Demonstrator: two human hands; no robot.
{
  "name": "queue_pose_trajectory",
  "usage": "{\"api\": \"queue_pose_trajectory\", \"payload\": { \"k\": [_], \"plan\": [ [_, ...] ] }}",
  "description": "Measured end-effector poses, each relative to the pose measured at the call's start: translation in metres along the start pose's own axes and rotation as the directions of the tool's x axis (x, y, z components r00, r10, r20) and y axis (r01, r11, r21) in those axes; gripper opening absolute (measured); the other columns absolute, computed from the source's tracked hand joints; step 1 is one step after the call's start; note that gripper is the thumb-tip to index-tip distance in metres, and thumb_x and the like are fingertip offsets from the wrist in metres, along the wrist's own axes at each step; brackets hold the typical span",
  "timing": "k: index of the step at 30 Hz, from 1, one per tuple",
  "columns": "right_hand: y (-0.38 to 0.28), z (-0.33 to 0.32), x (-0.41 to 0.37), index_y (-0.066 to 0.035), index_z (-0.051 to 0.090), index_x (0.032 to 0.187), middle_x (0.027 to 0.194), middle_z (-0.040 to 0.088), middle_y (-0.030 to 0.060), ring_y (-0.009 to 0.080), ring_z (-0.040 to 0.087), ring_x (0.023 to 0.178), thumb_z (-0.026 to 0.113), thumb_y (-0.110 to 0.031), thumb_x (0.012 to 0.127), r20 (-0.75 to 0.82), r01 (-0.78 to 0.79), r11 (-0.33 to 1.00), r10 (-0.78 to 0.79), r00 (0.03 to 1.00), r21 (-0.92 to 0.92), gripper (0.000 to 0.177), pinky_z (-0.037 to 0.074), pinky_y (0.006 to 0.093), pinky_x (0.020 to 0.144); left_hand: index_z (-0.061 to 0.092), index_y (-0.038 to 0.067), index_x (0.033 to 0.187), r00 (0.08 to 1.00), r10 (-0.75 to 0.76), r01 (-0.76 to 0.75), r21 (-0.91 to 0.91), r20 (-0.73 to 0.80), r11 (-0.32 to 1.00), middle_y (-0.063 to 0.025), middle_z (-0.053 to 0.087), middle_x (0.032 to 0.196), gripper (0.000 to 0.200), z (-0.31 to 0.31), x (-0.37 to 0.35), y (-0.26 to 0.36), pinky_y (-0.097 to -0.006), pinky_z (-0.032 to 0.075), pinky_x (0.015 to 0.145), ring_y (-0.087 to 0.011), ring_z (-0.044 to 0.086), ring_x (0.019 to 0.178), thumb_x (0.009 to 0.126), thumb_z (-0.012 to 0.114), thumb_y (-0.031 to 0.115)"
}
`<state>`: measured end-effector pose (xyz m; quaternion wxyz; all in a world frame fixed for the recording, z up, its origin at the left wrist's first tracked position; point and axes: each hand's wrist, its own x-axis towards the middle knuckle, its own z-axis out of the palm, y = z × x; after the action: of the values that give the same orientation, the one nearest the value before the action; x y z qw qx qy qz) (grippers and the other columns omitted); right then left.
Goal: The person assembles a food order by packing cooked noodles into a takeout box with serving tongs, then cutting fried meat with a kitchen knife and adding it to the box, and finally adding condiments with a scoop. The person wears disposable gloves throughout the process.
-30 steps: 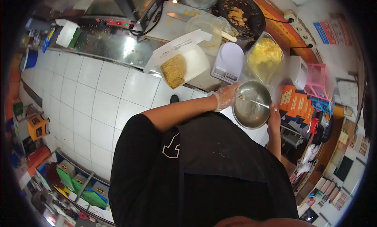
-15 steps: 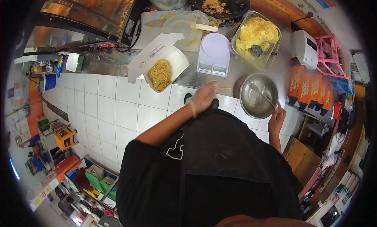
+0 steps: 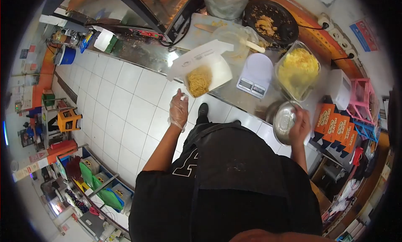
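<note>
My left hand (image 3: 179, 110), in a clear plastic glove, has its fingers slightly bent and apart beside the near left corner of an open paper box (image 3: 221, 73). Yellow noodles (image 3: 199, 81) lie in that box. My bare right hand (image 3: 300, 126) is closed on a spoon (image 3: 295, 104), mostly hidden by the fingers, over a round metal bowl (image 3: 283, 119). The bowl sits at the counter's near edge. Between box and bowl stands a white kitchen scale (image 3: 255, 74). Behind the bowl, a clear plastic container (image 3: 315, 80) holds yellow food.
At the back are a dark pan (image 3: 289, 27) with food scraps, a cutting board (image 3: 188, 37) with a knife and a clear tub (image 3: 232, 38). A glass-fronted cabinet (image 3: 146, 7) stands back left. Orange boxes (image 3: 335, 126) and a pink rack (image 3: 361, 99) are at right.
My left hand has moved left from in front of the scale to the noodle box. My right hand has gone from the bowl's rim to the spoon. The view has shifted left.
</note>
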<state>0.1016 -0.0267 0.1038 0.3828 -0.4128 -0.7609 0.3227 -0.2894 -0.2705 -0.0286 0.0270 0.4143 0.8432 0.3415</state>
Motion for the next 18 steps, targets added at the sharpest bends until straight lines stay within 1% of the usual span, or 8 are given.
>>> {"api": "queue_pose_trajectory", "payload": {
  "k": [1, 2, 3, 5, 9, 14, 16, 18],
  "plan": [
    [-0.021, 0.023, 0.009, 0.004, 0.065, 0.109, 0.103, 0.069, 0.0128, 0.0202, 0.066, 0.091, 0.047, -0.01, 0.104, 0.063, 0.036, 0.998, -0.033, 0.997, -0.053, 0.024, 0.05, 0.0337, 0.087, 0.042, -0.004, 0.142, 0.984, -0.09, 0.106, -0.101, 0.151, 0.989, -0.024, 0.057, 0.13, 0.055, -0.012, 0.01, 0.007, -0.044, 0.045, 0.095, -0.038, 0.057, 0.107, 0.097, 0.059, 0.022],
    [-0.021, 0.06, 0.01, 0.002, 0.067, 0.104, 0.1, 0.071, 0.0133, 0.0227, 0.066, 0.086, 0.049, -0.008, 0.103, -0.001, 0.12, 0.967, -0.123, 0.992, 0.224, 0.02, 0.051, 0.0366, 0.085, 0.038, -0.004, 0.145, 0.983, -0.049, 0.059, -0.052, 0.179, 0.997, -0.0245, 0.053, 0.135, 0.059, -0.01, 0.018, 0.0, -0.0441, 0.043, 0.1, -0.0391, 0.054, 0.114, 0.097, 0.06, 0.023],
    [-0.037, 0.079, 0.023, -0.001, 0.068, 0.099, 0.098, 0.072, 0.0144, 0.0278, 0.068, 0.089, 0.052, -0.006, 0.1, 0.148, 0.272, 0.962, -0.275, 0.95, 0.042, 0.017, 0.051, 0.0391, 0.085, 0.034, -0.005, 0.147, 0.977, -0.009, 0.011, -0.005, 0.213, 1.0, -0.025, 0.049, 0.141, 0.065, -0.006, 0.027, -0.009, -0.0442, 0.041, 0.104, -0.0401, 0.051, 0.122, 0.096, 0.06, 0.024],
    [-0.078, 0.135, 0.033, -0.003, 0.07, 0.098, 0.101, 0.073, 0.0126, 0.0301, 0.068, 0.088, 0.059, -0.005, 0.094, 0.229, 0.297, 0.955, -0.286, 0.93, -0.014, 0.012, 0.052, 0.0399, 0.082, 0.025, -0.006, 0.151, 0.932, 0.015, -0.031, 0.038, 0.362, 0.999, -0.0268, 0.033, 0.154, 0.076, -0.01, 0.044, -0.014, -0.044, 0.034, 0.114, -0.0428, 0.038, 0.138, 0.094, 0.062, 0.026],
    [-0.074, 0.209, 0.021, -0.003, 0.068, 0.101, 0.098, 0.071, 0.014, 0.0325, 0.066, 0.086, 0.062, -0.007, 0.092, 0.415, 0.363, 0.931, -0.314, 0.854, -0.043, 0.012, 0.053, 0.0404, 0.078, 0.021, -0.011, 0.15, 0.868, 0.106, -0.154, 0.059, 0.485, 0.986, -0.0306, 0.035, 0.151, 0.082, -0.008, 0.067, -0.021, -0.0445, 0.036, 0.112, -0.0433, 0.042, 0.135, 0.093, 0.064, 0.029],
    [-0.115, 0.232, 0.014, -0.002, 0.067, 0.099, 0.094, 0.071, 0.012, 0.0311, 0.066, 0.083, 0.07, -0.005, 0.085, 0.571, 0.495, 0.869, -0.414, 0.709, 0.014, 0.015, 0.053, 0.0412, 0.074, 0.029, -0.008, 0.147, 0.814, 0.113, -0.115, -0.032, 0.569, 0.993, -0.0284, 0.044, 0.145, 0.071, -0.007, 0.092, -0.034, -0.0473, 0.039, 0.108, -0.0443, 0.049, 0.127, 0.094, 0.06, 0.027],
    [-0.117, 0.229, 0.02, -0.002, 0.067, 0.098, 0.093, 0.071, 0.0113, 0.0313, 0.066, 0.082, 0.069, -0.005, 0.085, 0.538, 0.509, 0.861, -0.426, 0.727, -0.006, 0.013, 0.053, 0.0414, 0.073, 0.033, -0.006, 0.144, 0.712, 0.04, -0.031, -0.026, 0.701, 0.999, -0.0275, 0.046, 0.143, 0.065, -0.025, 0.108, -0.024, -0.0484, 0.039, 0.107, -0.0446, 0.049, 0.126, 0.094, 0.059, 0.026],
    [-0.122, 0.218, 0.025, -0.001, 0.068, 0.094, 0.092, 0.071, 0.0112, 0.0311, 0.066, 0.079, 0.067, -0.005, 0.088, 0.453, 0.503, 0.863, -0.43, 0.781, -0.049, 0.007, 0.053, 0.0407, 0.073, 0.036, -0.005, 0.143, 0.749, 0.131, -0.139, -0.04, 0.649, 0.989, -0.0269, 0.047, 0.142, 0.061, -0.02, 0.105, -0.036, -0.049, 0.04, 0.107, -0.045, 0.049, 0.126, 0.095, 0.058, 0.025]
  ]
}}
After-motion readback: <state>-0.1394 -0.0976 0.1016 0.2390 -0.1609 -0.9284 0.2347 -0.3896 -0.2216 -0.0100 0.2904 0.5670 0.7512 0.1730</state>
